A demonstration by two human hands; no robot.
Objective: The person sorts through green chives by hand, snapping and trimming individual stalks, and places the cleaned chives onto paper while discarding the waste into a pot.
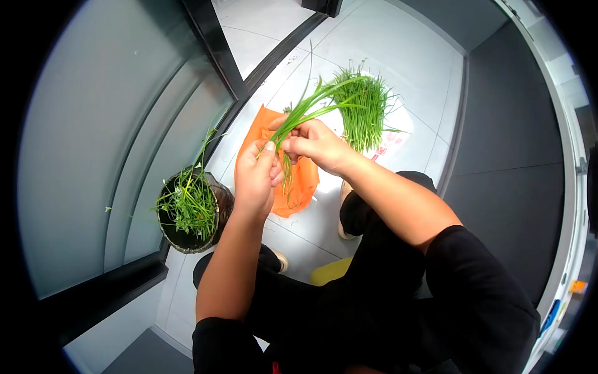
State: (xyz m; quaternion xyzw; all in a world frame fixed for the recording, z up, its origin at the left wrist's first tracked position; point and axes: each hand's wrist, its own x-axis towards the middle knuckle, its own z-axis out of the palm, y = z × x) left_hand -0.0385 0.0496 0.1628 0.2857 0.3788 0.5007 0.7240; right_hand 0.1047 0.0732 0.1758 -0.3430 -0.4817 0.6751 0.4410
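A small bunch of garlic chives [304,110] is held up over the orange plastic bag [305,185]. My left hand [256,167] is closed around the lower stems, its thumb on top. On the other side, my right hand [316,144] has its fingers curled in against the same bunch, with thumb and fingertips at the stems. Stem ends hang below the hands, over the bag. Beyond my right hand lies a thick pile of chives [366,111] on a white plastic sheet with red print [398,128].
To the left stands a bin with a dark liner [219,198], filled with green scraps [189,202]. A frosted glass door [93,137] with a black frame rises beside it. Dark grey panels [514,118] line the right side. Something yellow-green [332,272] shows between my legs.
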